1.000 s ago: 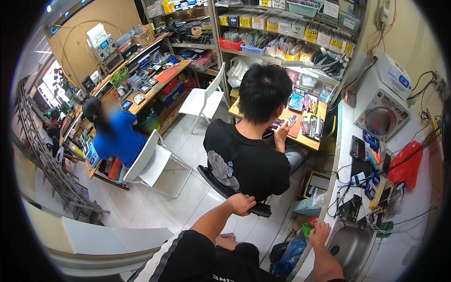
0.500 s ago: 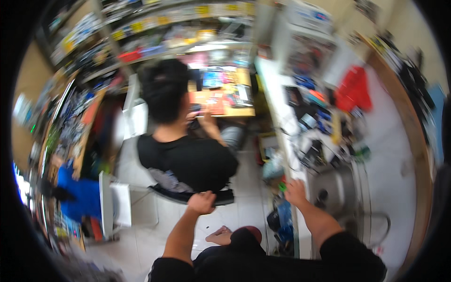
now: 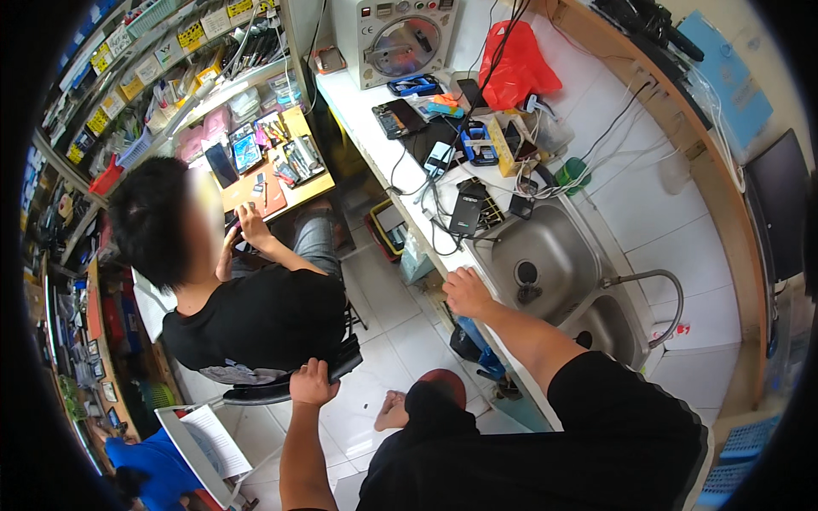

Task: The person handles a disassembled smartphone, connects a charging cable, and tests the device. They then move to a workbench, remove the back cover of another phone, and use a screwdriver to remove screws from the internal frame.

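Observation:
My left hand (image 3: 313, 381) is closed over the top of a black chair backrest (image 3: 256, 390). On that chair sits a person in a black T-shirt (image 3: 264, 319), whose own hands are together in front of them by a small wooden workbench (image 3: 298, 194). My right hand (image 3: 467, 294) curls its fingers over the edge of a white counter (image 3: 439, 243), just left of a steel sink (image 3: 545, 247). A black phone-like slab (image 3: 468, 207) with cables lies on the counter beyond that hand.
Opened phones, cables and a wooden box (image 3: 509, 145) crowd the counter. Behind them are a red plastic bag (image 3: 517, 64) and a machine with a round door (image 3: 407, 43). Packed shelves (image 3: 136, 77) line the left. A white chair (image 3: 200, 443) stands at the lower left.
The view has swung to the right and sharpened. In both frames my left hand is on the chair backrest and my right hand on the counter edge.

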`<action>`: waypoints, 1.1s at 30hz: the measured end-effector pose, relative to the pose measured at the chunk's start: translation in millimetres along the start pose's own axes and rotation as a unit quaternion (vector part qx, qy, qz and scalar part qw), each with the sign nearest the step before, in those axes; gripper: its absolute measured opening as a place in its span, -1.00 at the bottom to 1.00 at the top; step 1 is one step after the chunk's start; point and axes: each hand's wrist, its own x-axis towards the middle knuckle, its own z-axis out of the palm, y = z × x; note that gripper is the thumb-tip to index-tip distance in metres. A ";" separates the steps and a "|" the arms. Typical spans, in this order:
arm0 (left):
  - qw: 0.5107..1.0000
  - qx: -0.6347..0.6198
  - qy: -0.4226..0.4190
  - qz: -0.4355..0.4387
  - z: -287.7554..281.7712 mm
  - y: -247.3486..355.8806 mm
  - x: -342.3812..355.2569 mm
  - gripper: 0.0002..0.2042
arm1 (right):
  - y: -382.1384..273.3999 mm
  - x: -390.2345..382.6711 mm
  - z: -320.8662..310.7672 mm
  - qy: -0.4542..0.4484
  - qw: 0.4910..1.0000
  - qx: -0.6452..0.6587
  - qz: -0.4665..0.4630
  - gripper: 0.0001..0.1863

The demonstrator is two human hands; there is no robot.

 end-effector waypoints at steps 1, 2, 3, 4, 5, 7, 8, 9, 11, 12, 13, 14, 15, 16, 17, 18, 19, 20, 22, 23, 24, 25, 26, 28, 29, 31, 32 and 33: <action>1.000 0.008 0.005 -0.001 -0.2 0.5 0.5 -0.62 | -0.5 0.1 0.7 -0.002 1.000 -0.003 0.005 -0.82; 1.000 0.010 0.003 0.000 -0.8 -0.3 0.6 -0.62 | -0.8 0.2 1.6 0.000 1.000 0.001 0.004 -0.82; 1.000 0.009 0.002 0.002 -0.5 0.0 1.0 -0.62 | -0.3 -0.4 2.1 -0.001 1.000 0.001 0.004 -0.82; 1.000 0.004 -0.005 0.000 -0.2 -0.4 1.6 -0.62 | 0.2 -0.5 2.8 -0.001 1.000 -0.002 0.004 -0.82; 1.000 0.003 -0.018 -0.009 0.1 -0.3 1.5 -0.62 | 0.7 -0.7 3.1 -0.006 1.000 0.002 0.006 -0.82; 1.000 0.008 -0.006 -0.003 0.8 -0.6 1.3 -0.62 | 1.8 -0.6 3.6 -0.007 1.000 0.004 0.003 -0.81; 1.000 0.005 -0.015 -0.008 1.2 -0.6 1.1 -0.62 | 2.4 -0.5 3.9 -0.008 1.000 0.006 0.004 -0.81; 1.000 0.006 -0.006 -0.006 1.4 -0.7 0.7 -0.62 | 2.4 -0.8 4.1 -0.005 1.000 0.007 0.003 -0.81; 1.000 0.002 -0.011 -0.007 1.6 -0.7 0.2 -0.63 | 2.7 -1.0 4.9 -0.004 1.000 0.008 0.001 -0.81; 1.000 0.003 -0.009 -0.009 1.5 -0.7 0.1 -0.62 | 2.5 -1.2 5.3 -0.004 1.000 0.009 0.002 -0.81; 1.000 0.005 -0.009 -0.008 1.1 -0.5 0.2 -0.62 | 2.2 -1.4 5.6 -0.005 1.000 0.010 0.006 -0.81; 1.000 0.005 -0.018 -0.009 0.8 -0.5 0.5 -0.62 | 1.8 -1.5 5.9 0.002 1.000 0.015 0.003 -0.81; 1.000 0.009 -0.007 -0.003 0.4 -0.4 1.0 -0.62 | 1.9 -1.5 6.0 0.008 1.000 0.019 0.002 -0.81; 1.000 0.009 -0.004 -0.002 0.2 -0.2 1.2 -0.62 | 1.7 -1.6 5.9 0.005 1.000 0.021 0.004 -0.81; 1.000 0.005 -0.013 -0.005 -0.1 0.0 1.5 -0.62 | 1.6 -1.5 5.6 0.011 1.000 0.015 0.003 -0.82; 1.000 0.012 0.000 0.001 -0.2 0.1 1.6 -0.63 | 1.3 -1.5 5.1 0.008 1.000 0.007 0.004 -0.82; 1.000 0.014 0.000 0.002 -0.2 0.2 1.4 -0.63 | 1.3 -0.9 4.4 0.014 1.000 0.004 0.000 -0.82; 1.000 0.015 -0.009 -0.003 -0.2 0.3 1.2 -0.63 | 1.3 -0.5 3.7 0.008 1.000 -0.001 0.002 -0.82; 1.000 0.016 0.007 0.002 0.5 0.5 0.8 -0.64 | 0.9 -0.2 2.2 0.018 1.000 0.006 -0.001 -0.83; 1.000 0.013 0.009 0.002 0.8 0.4 0.4 -0.64 | 0.7 -0.3 1.8 0.009 1.000 -0.002 0.000 -0.82; 1.000 0.014 0.013 0.002 1.1 0.3 0.1 -0.64 | 0.6 -0.2 1.4 0.007 1.000 -0.001 0.001 -0.82; 1.000 0.012 0.014 0.003 1.2 0.0 0.1 -0.64 | 0.2 -0.6 1.2 0.005 1.000 0.000 0.004 -0.81; 1.000 0.007 0.012 0.003 1.4 -0.3 0.1 -0.64 | -0.1 -0.7 1.2 0.010 1.000 0.004 0.003 -0.81; 1.000 0.017 0.010 0.006 1.9 -0.8 0.3 -0.64 | 0.2 -1.1 1.6 0.024 1.000 0.010 -0.001 -0.81; 1.000 0.018 0.002 0.001 2.1 -0.8 0.5 -0.64 | 0.5 -0.8 1.9 0.012 1.000 0.006 0.000 -0.81; 1.000 0.022 0.014 0.006 2.7 -0.8 0.8 -0.64 | 1.0 -0.2 2.5 -0.008 1.000 -0.002 0.004 -0.82; 1.000 0.021 0.009 0.000 2.9 -0.6 0.8 -0.64 | 1.1 0.2 2.6 -0.018 1.000 0.003 0.007 -0.82; 1.000 0.023 0.016 0.003 3.0 -0.4 0.6 -0.64 | 1.2 0.4 2.5 -0.015 1.000 -0.002 0.003 -0.82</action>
